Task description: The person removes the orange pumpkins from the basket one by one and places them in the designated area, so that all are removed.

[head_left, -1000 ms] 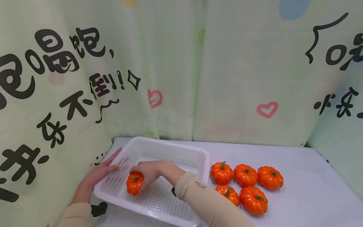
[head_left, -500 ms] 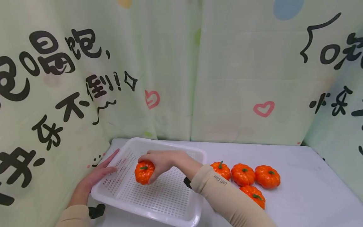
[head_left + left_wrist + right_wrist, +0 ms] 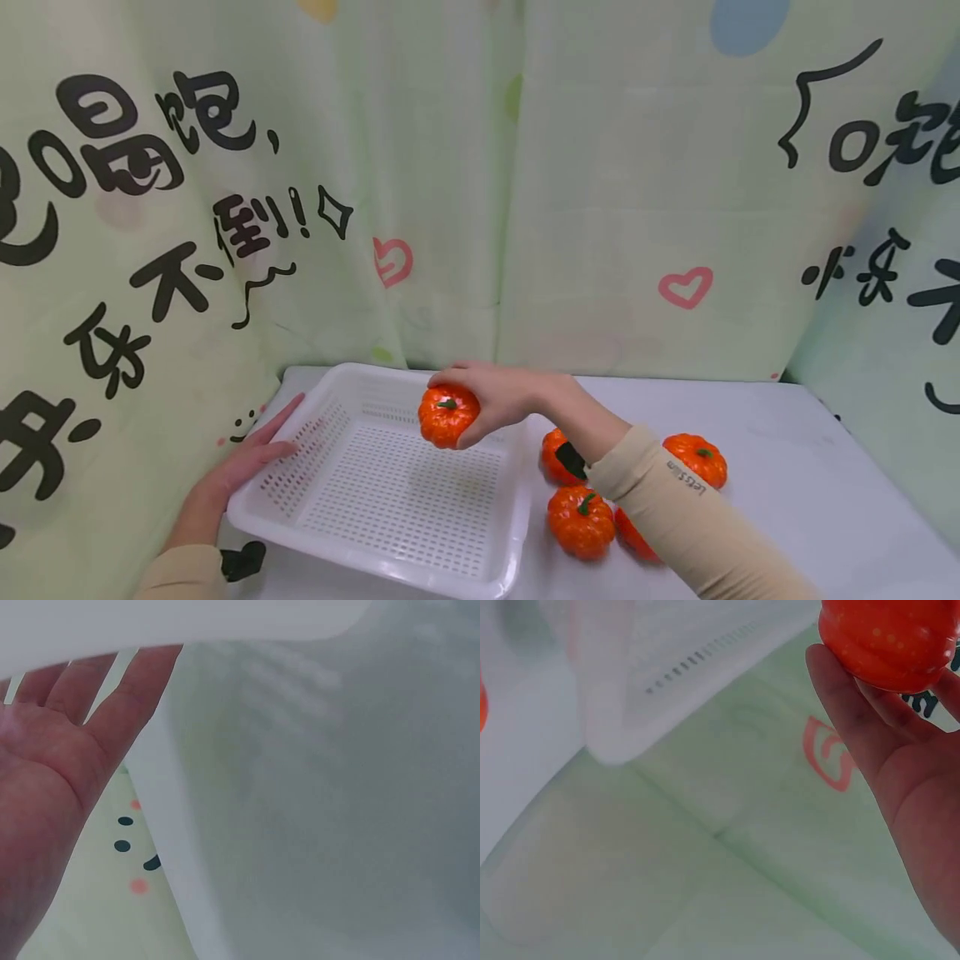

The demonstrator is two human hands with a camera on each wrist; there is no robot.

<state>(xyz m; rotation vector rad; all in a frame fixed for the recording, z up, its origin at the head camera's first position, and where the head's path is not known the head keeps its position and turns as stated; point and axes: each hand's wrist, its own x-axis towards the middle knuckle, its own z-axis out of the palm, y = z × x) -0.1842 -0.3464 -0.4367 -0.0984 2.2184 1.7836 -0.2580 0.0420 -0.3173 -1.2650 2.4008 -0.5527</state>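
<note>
A small orange toy pumpkin with a green stem is held in my right hand, raised over the back right part of a white perforated plastic basket. In the right wrist view the fingers curve round the underside of the pumpkin. At the basket's left side, my left hand rests against the rim with fingers stretched out. The left wrist view has its palm facing the basket wall, and the fingertips are hidden behind the rim.
Right of the basket, several similar pumpkins lie on the white table, partly covered by my right sleeve. A printed pale green curtain hangs behind and on both sides.
My right hand has lifted the pumpkin from inside the basket and carried it up and to the right. The left hand stays at the rim. The view has turned slightly right.
</note>
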